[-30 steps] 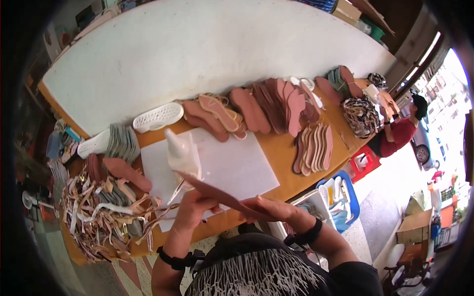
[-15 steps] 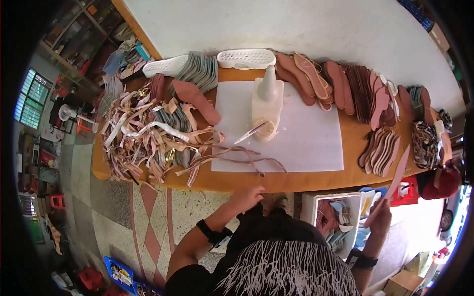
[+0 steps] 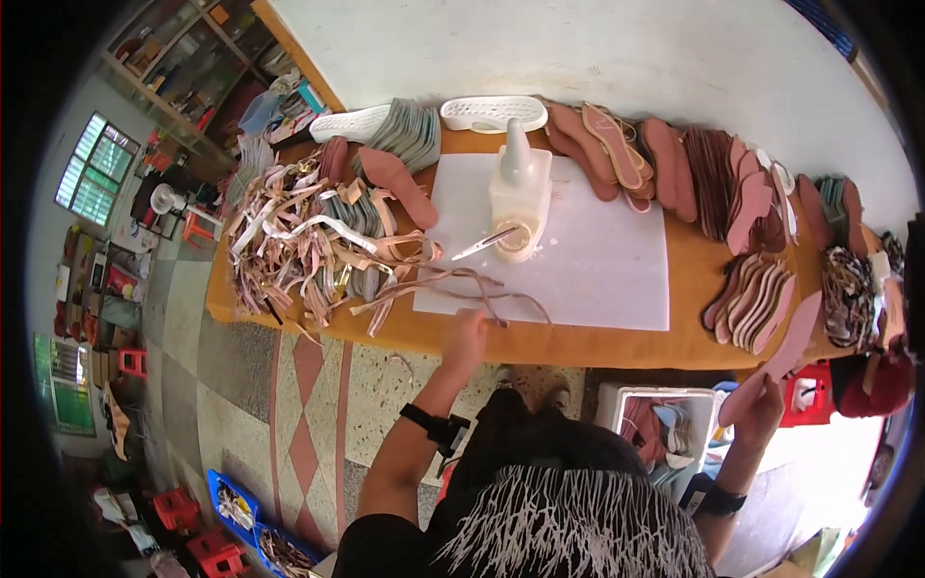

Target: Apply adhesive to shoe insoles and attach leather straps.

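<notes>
My right hand (image 3: 757, 412), off the table's right front corner, grips a pinkish-brown insole (image 3: 779, 356) by its lower end, the insole slanting up to the right. My left hand (image 3: 466, 339) is at the table's front edge, beside the ends of some thin brown straps (image 3: 453, 291); its fingers are blurred, and I cannot tell whether it touches them. In the middle, a cream plastic glue pot (image 3: 520, 188) with a cone-shaped top stands on a white sheet (image 3: 607, 260). A thin brush (image 3: 485, 243) rests across its round front opening.
A tangled heap of straps (image 3: 299, 246) covers the table's left side. Stacked insoles (image 3: 711, 178) and white soles (image 3: 493, 114) line the back. More insoles (image 3: 752, 301) lie at the right. Below the front edge stands a white foam box (image 3: 609, 405) of sole pieces.
My left hand has moved up and forward to the table's front edge. My right hand still holds the insole, now tilted with more of its flat face showing. The view has shifted slightly.
</notes>
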`<act>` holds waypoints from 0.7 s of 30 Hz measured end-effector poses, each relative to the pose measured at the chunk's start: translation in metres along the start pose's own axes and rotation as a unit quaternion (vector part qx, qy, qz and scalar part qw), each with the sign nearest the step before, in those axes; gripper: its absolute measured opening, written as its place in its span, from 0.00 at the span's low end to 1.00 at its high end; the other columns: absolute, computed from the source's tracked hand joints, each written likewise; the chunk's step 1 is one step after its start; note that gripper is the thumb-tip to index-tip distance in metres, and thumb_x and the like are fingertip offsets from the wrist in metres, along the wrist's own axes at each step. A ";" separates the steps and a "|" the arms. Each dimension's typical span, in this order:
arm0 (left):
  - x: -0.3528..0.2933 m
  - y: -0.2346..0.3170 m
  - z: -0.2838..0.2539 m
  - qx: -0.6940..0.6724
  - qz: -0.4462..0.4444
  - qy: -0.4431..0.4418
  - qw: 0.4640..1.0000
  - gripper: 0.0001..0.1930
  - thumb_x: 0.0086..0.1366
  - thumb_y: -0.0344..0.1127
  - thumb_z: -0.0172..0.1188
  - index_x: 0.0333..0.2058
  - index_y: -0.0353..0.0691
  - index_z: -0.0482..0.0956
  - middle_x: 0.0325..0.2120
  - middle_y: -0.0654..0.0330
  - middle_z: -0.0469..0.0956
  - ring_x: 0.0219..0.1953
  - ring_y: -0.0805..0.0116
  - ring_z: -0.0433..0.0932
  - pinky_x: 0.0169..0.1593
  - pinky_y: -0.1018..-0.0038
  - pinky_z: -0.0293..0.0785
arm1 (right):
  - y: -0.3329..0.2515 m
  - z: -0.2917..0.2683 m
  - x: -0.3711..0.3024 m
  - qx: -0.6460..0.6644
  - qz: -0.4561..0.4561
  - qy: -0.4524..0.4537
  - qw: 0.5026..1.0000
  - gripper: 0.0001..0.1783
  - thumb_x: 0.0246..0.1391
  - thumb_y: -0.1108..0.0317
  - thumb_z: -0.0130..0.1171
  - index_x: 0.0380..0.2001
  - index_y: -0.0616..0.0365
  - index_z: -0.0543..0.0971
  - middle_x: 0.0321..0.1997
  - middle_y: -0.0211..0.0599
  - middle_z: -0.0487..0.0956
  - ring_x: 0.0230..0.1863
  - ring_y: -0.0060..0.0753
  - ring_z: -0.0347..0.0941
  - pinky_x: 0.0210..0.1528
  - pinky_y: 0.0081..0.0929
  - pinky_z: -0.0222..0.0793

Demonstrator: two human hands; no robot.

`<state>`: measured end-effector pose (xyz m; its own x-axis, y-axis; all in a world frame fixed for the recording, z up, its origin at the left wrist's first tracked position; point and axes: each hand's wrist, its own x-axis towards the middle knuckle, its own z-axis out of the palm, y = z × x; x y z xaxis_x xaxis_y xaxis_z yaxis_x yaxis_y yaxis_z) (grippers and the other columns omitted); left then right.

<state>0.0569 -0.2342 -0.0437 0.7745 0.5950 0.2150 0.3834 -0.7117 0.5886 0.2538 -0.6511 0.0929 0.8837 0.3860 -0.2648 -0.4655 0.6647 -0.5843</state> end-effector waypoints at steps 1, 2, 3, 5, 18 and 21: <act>-0.001 0.005 0.005 0.005 -0.005 0.005 1.000 0.10 0.50 0.28 0.55 0.34 0.39 0.72 0.25 0.54 0.71 0.27 0.57 0.72 0.31 0.68 0.69 | -0.002 -0.004 0.003 0.001 0.006 -0.005 1.000 0.13 0.50 0.72 0.48 0.41 0.60 0.69 0.36 0.38 0.75 0.37 0.32 0.71 0.42 0.29 0.68; -0.001 0.007 0.012 0.003 0.032 0.001 0.999 0.11 0.49 0.27 0.54 0.35 0.40 0.72 0.25 0.54 0.70 0.27 0.55 0.71 0.31 0.66 0.68 | 0.001 -0.009 0.007 -0.002 -0.018 0.034 0.999 0.13 0.50 0.72 0.49 0.40 0.61 0.69 0.35 0.39 0.75 0.36 0.32 0.72 0.41 0.29 0.68; -0.002 0.011 0.014 0.002 0.069 -0.006 0.998 0.12 0.49 0.27 0.54 0.36 0.41 0.72 0.25 0.54 0.69 0.27 0.53 0.70 0.31 0.65 0.68 | 0.005 -0.014 0.006 -0.005 -0.043 0.076 0.996 0.13 0.49 0.73 0.49 0.40 0.61 0.69 0.35 0.39 0.75 0.35 0.33 0.72 0.40 0.29 0.69; 0.002 0.024 0.015 0.026 0.029 -0.015 0.999 0.10 0.50 0.28 0.53 0.34 0.41 0.72 0.27 0.53 0.69 0.29 0.52 0.70 0.31 0.62 0.68 | 0.004 -0.031 0.005 -0.002 -0.023 0.067 0.997 0.12 0.49 0.73 0.49 0.39 0.62 0.69 0.34 0.39 0.75 0.35 0.33 0.73 0.39 0.29 0.70; 0.031 0.001 -0.020 -0.216 -0.138 -0.078 0.964 0.05 0.53 0.29 0.53 0.29 0.35 0.73 0.22 0.54 0.74 0.22 0.63 0.75 0.25 0.71 0.71 | 0.025 -0.040 -0.022 0.002 -0.039 0.074 0.996 0.13 0.49 0.72 0.49 0.40 0.59 0.70 0.36 0.35 0.76 0.39 0.31 0.73 0.43 0.31 0.69; 0.041 -0.019 -0.060 -0.437 -0.204 0.019 0.876 0.05 0.55 0.29 0.55 0.31 0.37 0.73 0.21 0.66 0.72 0.21 0.80 0.71 0.23 0.83 0.70 | 0.035 -0.025 -0.022 0.009 -0.040 0.075 0.996 0.13 0.48 0.71 0.50 0.40 0.58 0.70 0.36 0.36 0.76 0.39 0.32 0.73 0.44 0.31 0.68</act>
<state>0.0509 -0.1736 0.0005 0.6398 0.7565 -0.1355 0.0797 0.1100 0.9907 0.2197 -0.6524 0.0588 0.9150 0.2326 -0.3298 -0.3927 0.7015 -0.5948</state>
